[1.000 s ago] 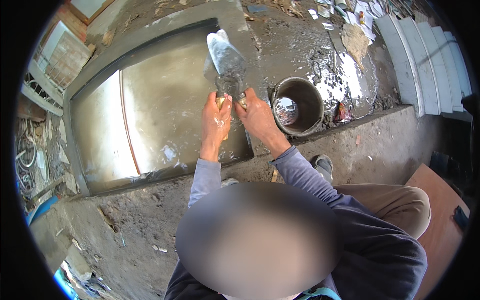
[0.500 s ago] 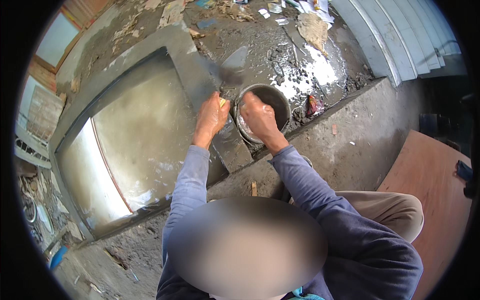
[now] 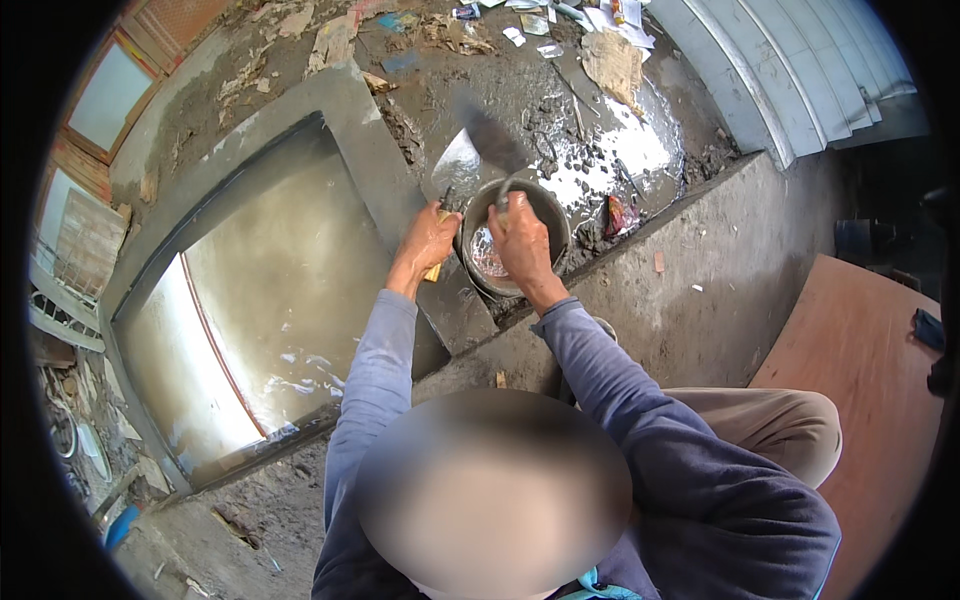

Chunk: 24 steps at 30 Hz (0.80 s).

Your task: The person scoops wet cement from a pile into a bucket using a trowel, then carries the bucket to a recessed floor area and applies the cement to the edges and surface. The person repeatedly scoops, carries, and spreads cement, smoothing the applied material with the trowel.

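Observation:
My left hand [image 3: 425, 243] is closed round the yellow handle of a trowel [image 3: 457, 163]. Its shiny pointed blade reaches away from me, left of a round grey bucket [image 3: 560, 205]. Over the bucket's opening, my right hand [image 3: 520, 240] grips a second trowel [image 3: 490, 138], whose dark blade is smeared by motion beyond the far rim. Most of that handle is hidden in the fingers. Wet, light-reflecting contents show inside the bucket, partly covered by my right hand and wrist.
Left of the bucket, a concrete-rimmed basin [image 3: 390, 180] holds murky water. A low concrete ledge [image 3: 690, 255] runs along the right. Beyond lie wet mud, puddles, a red wrapper [image 3: 616, 215] and scraps of paper. A wooden board [image 3: 850, 400] leans at the right, below pale steps [image 3: 770, 80].
My right hand has turned upward over the bucket, and its trowel now shows beyond the far rim. My left hand has tilted, showing more of the yellow handle below it. The view has shifted slightly.

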### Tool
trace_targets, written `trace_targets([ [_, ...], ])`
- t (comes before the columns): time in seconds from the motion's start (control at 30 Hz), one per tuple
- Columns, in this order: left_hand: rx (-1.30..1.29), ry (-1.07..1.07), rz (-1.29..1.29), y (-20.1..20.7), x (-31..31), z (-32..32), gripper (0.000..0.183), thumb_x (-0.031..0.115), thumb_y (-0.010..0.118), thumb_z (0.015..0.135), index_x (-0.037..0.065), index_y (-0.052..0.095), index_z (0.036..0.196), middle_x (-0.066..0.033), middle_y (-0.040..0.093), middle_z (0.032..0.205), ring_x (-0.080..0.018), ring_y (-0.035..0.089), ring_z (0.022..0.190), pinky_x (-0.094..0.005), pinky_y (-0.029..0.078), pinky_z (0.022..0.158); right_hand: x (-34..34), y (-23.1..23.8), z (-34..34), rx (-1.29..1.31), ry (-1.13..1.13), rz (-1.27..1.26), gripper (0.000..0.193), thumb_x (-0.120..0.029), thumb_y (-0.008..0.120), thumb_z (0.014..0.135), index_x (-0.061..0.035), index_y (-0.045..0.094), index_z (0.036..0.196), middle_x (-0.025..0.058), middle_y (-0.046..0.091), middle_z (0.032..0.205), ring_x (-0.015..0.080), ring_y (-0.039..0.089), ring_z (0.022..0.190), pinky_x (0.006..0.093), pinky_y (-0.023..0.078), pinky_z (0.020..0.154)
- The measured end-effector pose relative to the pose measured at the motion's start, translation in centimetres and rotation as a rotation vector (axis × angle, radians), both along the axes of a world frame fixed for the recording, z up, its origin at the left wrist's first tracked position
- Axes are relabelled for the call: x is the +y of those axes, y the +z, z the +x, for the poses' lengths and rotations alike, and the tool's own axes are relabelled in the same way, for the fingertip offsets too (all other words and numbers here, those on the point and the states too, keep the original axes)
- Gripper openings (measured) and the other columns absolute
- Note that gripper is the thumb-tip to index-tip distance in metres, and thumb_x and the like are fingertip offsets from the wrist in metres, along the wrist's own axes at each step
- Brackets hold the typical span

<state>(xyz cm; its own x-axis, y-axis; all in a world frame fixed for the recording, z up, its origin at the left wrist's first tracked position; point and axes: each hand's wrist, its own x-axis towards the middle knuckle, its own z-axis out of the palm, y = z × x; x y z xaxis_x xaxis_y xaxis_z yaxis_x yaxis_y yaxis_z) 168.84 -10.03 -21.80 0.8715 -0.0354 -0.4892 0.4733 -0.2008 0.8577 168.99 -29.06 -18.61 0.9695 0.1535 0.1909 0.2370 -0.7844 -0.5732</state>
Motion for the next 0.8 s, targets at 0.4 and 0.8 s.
trace_targets([
  [0.4,0.042,0.185,-0.136,-0.4,-1.3,-0.7,0.029,0.027,0.064,0.103,0.002,0.055,0.115,-0.0028,0.057,0.072,-0.0131,0.055,0.054,-0.0334,0.046,0.046,1.7,0.6,-0.8,0.172,0.087,-0.073,0.033,-0.02,0.07,0.096,0.0003,0.049,0.111,0.0324,0.071,0.091,0.0542,0.07,0.091,0.0591,0.055,0.076],
  [0.8,-0.063,0.239,-0.093,-1.8,-0.9,-1.8,0.052,0.03,0.064,0.102,-0.01,0.054,0.133,-0.0122,0.066,0.078,-0.0175,0.061,0.055,-0.0364,0.05,0.051,0.5,0.6,1.6,0.405,0.077,-0.092,0.038,-0.023,0.071,0.091,0.0024,0.055,0.113,0.034,0.072,0.095,0.053,0.07,0.097,0.0575,0.056,0.085],
])
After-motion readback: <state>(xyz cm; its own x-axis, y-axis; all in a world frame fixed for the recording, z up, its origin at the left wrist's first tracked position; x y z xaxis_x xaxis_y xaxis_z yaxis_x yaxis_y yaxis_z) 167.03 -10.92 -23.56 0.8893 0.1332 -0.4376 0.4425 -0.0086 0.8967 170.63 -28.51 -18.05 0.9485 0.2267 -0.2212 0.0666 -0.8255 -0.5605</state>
